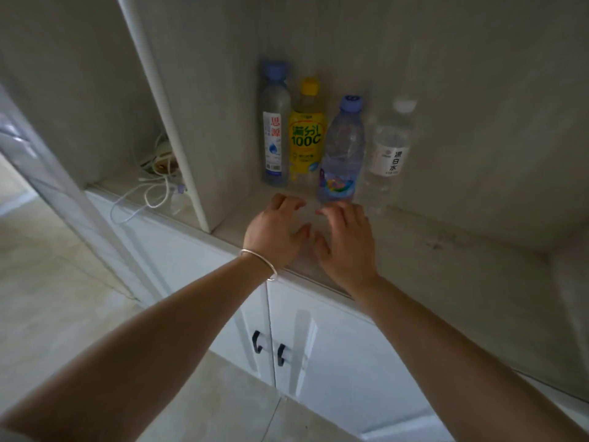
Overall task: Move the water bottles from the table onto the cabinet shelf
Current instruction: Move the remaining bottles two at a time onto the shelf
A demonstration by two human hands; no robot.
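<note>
Both hands, left hand [274, 231] and right hand [345, 242], are hovering spread and empty before four bottles [342, 151] standing upright along the shelf [446, 250] back, seemingly freeing front space

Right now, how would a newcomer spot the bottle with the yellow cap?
Look into the open grey cabinet shelf above the white doors. Four plastic bottles stand in a row at its back; the yellow-capped bottle is second from the left, the only one with a bright yellow label.
</note>
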